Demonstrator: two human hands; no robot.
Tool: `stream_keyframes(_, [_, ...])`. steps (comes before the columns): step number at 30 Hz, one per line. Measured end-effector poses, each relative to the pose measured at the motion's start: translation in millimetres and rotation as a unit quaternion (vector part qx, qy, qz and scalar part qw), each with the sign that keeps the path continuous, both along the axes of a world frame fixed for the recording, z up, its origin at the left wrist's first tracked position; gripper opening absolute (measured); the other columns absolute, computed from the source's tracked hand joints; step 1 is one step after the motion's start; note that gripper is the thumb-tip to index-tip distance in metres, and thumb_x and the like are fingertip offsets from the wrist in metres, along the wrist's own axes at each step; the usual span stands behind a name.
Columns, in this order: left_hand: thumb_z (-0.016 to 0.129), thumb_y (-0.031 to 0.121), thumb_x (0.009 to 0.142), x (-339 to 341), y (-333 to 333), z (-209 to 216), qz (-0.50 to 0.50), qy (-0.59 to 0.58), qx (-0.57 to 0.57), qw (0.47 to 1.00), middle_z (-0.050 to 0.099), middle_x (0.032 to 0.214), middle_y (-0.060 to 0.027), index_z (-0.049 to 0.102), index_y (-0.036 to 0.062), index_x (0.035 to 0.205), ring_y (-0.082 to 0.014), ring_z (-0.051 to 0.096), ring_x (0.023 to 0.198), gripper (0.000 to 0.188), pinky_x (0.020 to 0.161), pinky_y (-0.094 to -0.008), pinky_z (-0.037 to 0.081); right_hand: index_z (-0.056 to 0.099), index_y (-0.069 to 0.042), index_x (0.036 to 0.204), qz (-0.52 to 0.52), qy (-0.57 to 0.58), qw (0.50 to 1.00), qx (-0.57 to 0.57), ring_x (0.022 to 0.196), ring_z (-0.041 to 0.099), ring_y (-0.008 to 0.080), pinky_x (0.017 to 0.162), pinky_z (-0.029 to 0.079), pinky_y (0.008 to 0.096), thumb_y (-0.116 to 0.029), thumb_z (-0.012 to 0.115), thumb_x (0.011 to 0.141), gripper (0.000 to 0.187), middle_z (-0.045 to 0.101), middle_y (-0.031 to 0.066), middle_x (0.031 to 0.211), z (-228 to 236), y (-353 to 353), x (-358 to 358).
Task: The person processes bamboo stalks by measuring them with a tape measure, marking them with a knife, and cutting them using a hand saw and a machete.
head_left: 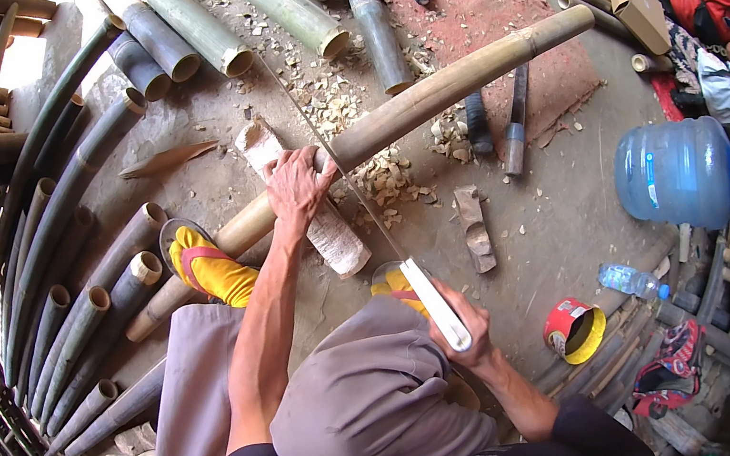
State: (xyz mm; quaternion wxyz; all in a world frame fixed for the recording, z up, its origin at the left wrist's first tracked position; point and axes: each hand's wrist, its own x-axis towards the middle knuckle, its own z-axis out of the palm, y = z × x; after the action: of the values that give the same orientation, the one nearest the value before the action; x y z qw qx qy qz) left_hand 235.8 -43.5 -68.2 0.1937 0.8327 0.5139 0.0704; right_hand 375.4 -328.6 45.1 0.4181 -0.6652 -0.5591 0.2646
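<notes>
A long tan bamboo pole (457,82) slants across the floor, lying over a pale, whitish block (333,238). My left hand (300,186) grips the pole above the block, its fingers curled over the top. My right hand (468,327) is closed round the white handle of a hand saw (436,303). The saw's thin blade (368,203) crosses the pole just right of my left hand, close to the fingers. Whether its teeth have entered the bamboo cannot be seen. My left foot, in a yellow sock (212,268) and a sandal, is beside the pole.
Shavings (385,176) litter the floor beyond the pole. Green bamboo lengths (280,5) lie at the back, darker ones (112,246) at the left. A chisel-like tool (516,120) and a notched wooden block (474,229) lie right of centre. A blue water jug (675,176) lies far right.
</notes>
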Motion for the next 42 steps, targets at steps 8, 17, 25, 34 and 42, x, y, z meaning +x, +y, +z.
stream_keyframes(8, [0.048,0.054,0.087,-2,-3,0,0.008,-0.019,0.029,0.999,0.07,0.098,-0.0089,0.068,0.0127,0.106,-0.0227,0.061,0.1,0.05,0.094,-0.0429,0.036,0.056,0.011,0.119,-0.019,-0.03,0.996,-0.079,0.093,0.07,0.035,0.076,0.057,0.0356,0.002,0.064,0.072,0.049,0.066,0.0255,0.112,49,-86,3])
stream_keyframes(17, [0.048,0.054,0.087,2,-2,1,0.004,-0.012,0.007,1.0,0.07,0.098,-0.0095,0.067,0.0107,0.106,-0.022,0.061,0.102,0.051,0.095,-0.0437,0.035,0.055,0.005,0.125,-0.032,0.025,0.999,-0.017,0.087,0.071,0.0305,0.07,0.057,0.0332,0.001,0.061,0.074,0.052,0.065,0.0211,0.116,-16,30,-5])
stream_keyframes(25, [0.061,0.051,0.077,-5,1,4,-0.035,-0.004,0.006,0.999,0.067,0.103,-0.0087,0.061,0.0069,0.11,-0.0235,0.058,0.106,0.055,0.099,-0.0455,0.034,0.056,0.012,0.121,-0.034,-0.009,0.999,-0.009,0.093,0.071,0.031,0.075,0.057,0.032,0.003,0.058,0.073,0.048,0.066,0.0251,0.112,17,-49,3])
stream_keyframes(34, [0.083,0.025,0.057,1,14,-3,-0.057,0.062,-0.096,0.992,0.067,0.097,-0.0108,0.056,0.0076,0.1,-0.0279,0.062,0.101,0.053,0.1,-0.0547,0.036,0.055,0.008,0.125,-0.028,-0.076,0.997,-0.019,0.078,0.072,0.03,0.067,0.057,0.0325,0.001,0.063,0.07,0.055,0.068,0.0219,0.105,10,-55,-1])
stream_keyframes(42, [0.087,0.028,0.056,5,9,-11,-0.048,0.042,-0.044,0.997,0.068,0.094,-0.0111,0.057,0.0086,0.099,-0.0284,0.064,0.097,0.056,0.094,-0.0471,0.04,0.053,0.009,0.126,-0.013,-0.001,1.0,0.008,0.087,0.07,0.0318,0.072,0.056,0.0341,-0.002,0.068,0.075,0.055,0.065,0.0237,0.112,-10,-38,5])
